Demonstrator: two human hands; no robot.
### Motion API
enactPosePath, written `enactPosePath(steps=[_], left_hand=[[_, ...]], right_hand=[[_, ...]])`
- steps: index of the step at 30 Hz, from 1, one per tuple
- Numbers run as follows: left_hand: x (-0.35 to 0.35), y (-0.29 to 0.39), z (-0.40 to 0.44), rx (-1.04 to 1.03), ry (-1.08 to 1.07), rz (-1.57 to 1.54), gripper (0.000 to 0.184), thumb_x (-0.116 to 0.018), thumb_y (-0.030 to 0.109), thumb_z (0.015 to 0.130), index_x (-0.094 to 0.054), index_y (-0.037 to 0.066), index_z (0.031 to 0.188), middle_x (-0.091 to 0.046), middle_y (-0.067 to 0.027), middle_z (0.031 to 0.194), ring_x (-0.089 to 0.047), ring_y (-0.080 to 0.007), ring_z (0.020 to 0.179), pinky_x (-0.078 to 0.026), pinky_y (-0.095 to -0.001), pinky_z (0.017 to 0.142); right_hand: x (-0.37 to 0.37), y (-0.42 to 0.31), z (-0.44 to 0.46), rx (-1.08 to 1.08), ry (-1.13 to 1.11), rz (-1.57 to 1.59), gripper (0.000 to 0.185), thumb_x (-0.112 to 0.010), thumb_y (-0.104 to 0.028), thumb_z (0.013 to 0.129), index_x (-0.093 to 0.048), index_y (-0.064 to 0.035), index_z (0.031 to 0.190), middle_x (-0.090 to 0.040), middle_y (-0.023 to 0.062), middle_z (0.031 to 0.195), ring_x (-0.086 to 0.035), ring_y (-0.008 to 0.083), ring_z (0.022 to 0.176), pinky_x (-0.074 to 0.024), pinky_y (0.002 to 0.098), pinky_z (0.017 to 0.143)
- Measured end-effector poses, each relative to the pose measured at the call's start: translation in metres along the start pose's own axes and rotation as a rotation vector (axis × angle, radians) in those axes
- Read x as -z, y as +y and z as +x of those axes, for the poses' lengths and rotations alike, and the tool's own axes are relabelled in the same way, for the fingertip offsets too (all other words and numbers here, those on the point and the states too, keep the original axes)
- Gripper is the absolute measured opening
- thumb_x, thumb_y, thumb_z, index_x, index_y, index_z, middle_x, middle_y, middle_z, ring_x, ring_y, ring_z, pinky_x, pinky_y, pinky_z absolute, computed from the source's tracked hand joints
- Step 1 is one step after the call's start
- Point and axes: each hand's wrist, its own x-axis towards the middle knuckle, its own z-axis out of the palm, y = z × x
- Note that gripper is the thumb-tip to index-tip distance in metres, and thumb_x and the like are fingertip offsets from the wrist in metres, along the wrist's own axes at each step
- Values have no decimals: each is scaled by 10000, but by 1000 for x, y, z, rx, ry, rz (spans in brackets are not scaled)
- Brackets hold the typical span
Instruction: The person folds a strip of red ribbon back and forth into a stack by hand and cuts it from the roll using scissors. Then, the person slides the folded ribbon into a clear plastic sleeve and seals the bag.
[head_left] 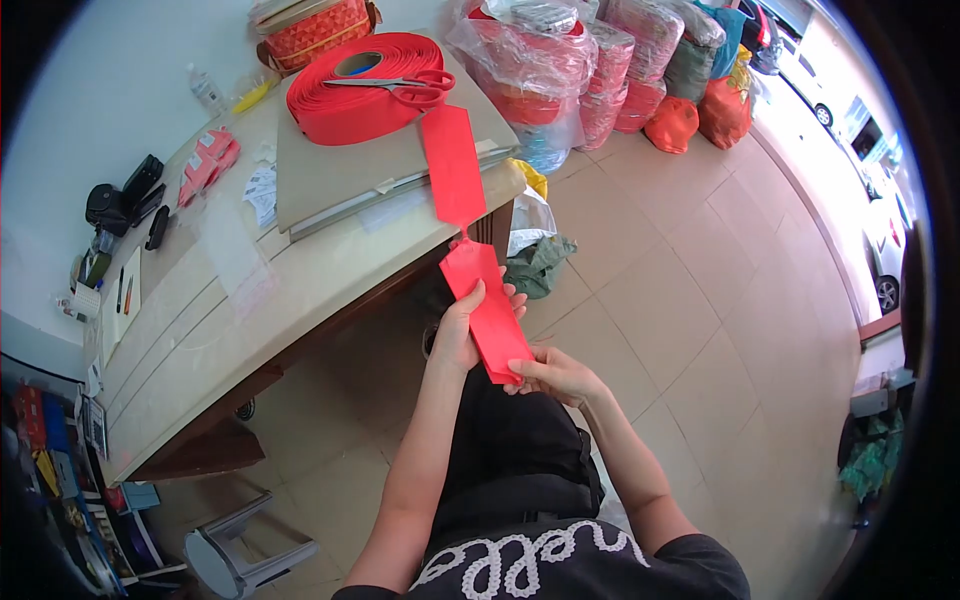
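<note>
- Okay, so the red strip [497, 325] is pretty much dead centre, up off the table [320, 270] and just past its edge, gripped by both hands.
- Left hand [462, 330]: wrapped round the strip at its left side, thumb on the near face, fingers curled behind with the tips poking out at the right edge.
- Right hand [560, 376]: at about 5 o'clock, pinching the strip's bottom end, thumb on top. The fingers underneath are mostly hidden.
- Strip's folded lengthwise where it's held, then narrows to a squished neck just above the left hand. Past that, a flat wide stretch runs up towards 12 over the table edge.
- Top end of that meets the roll [318, 122] at 11 o'clock, right by the scissors' handles; can't tell whether it's joined there.
- Scissors [390, 84] lie across the top of the roll, blades pointing to 9.
- Roll sits on a thick grey slab [330, 185], which is on the table.
- Also on the table: red packets [210, 160] at 10, pens [127, 296] at 9.
- Wrapped bundles [525, 70] are on the floor around 12 to 1, orange bag [725, 112] near 2, stool [213, 566] between 7 and 8.
</note>
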Motion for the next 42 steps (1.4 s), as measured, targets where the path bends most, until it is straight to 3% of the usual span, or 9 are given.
enactPosePath(steps=[2, 5, 10, 14, 25, 31, 39, 42], left_hand=[[-2, 0, -1, 1, 23, 1, 394, -465, 250, 930, -418, 49, 1266, -564, -95, 1014, -560, -266, 990, -450, -433, 910], [-5, -1, -2, -18, 66, 31, 365, -448, 238, 939, -430, 60, 1257, -566, -81, 979, -572, -228, 907, -475, -404, 846], [0, -3, 0, -47, 97, 30, 322, -414, 226, 952, -454, 83, 1238, -564, -61, 957, -564, -186, 851, -478, -369, 792], [-4, -2, 0, -40, 121, 20, 316, -417, 221, 951, -460, 85, 1233, -566, -55, 947, -564, -185, 853, -478, -361, 783], [-3, -3, 1, -93, 208, 7, 278, -447, 161, 930, -479, 54, 1184, -574, -61, 898, -574, -197, 807, -497, -382, 746], [1, -2, 0, -43, 93, -67, 284, -424, 187, 946, -472, 71, 1201, -570, -55, 932, -570, -193, 812, -486, -369, 765], [-5, 3, -6, 29, -56, 108, 382, -444, 228, 942, -411, 35, 1270, -542, -150, 1172, -546, -262, 1066, -465, -376, 883], [-6, 6, -6, 64, -124, 164, 412, -454, 235, 938, -392, 17, 1282, -512, -181, 1231, -523, -279, 1116, -452, -375, 909]], right_hand=[[2, 5, 2, -5, -50, -30, 414, -585, -421, 861, -564, -66, 1073, -640, 48, 949, -597, 82, 867, -448, 207, 736], [-4, -1, -5, -22, -53, 174, 397, -608, -389, 854, -562, -66, 1079, -648, 63, 960, -608, 100, 872, -458, 227, 759], [-5, 1, -9, -21, -59, 150, 365, -585, -354, 877, -552, -63, 1093, -657, 91, 967, -618, 124, 897, -471, 255, 782], [0, 8, -5, -7, -102, 191, 290, -529, -282, 915, -530, -35, 1068, -653, 150, 982, -644, 182, 882, -519, 273, 756], [0, 10, -6, -70, -175, 306, 276, -524, -215, 916, -582, 22, 1045, -664, 160, 921, -653, 184, 832, -529, 276, 742], [1, 16, -4, -83, -207, 302, 292, -542, -226, 909, -586, 17, 1064, -665, 140, 964, -648, 166, 867, -514, 265, 778], [-26, 37, -3, 121, -70, 294, 264, -545, -160, 901, -597, 67, 1024, -648, 210, 955, -646, 237, 870, -504, 323, 825], [-39, 39, -5, 165, 10, 303, 251, -538, -152, 905, -605, 68, 1005, -656, 200, 933, -647, 237, 865, -501, 321, 830]])
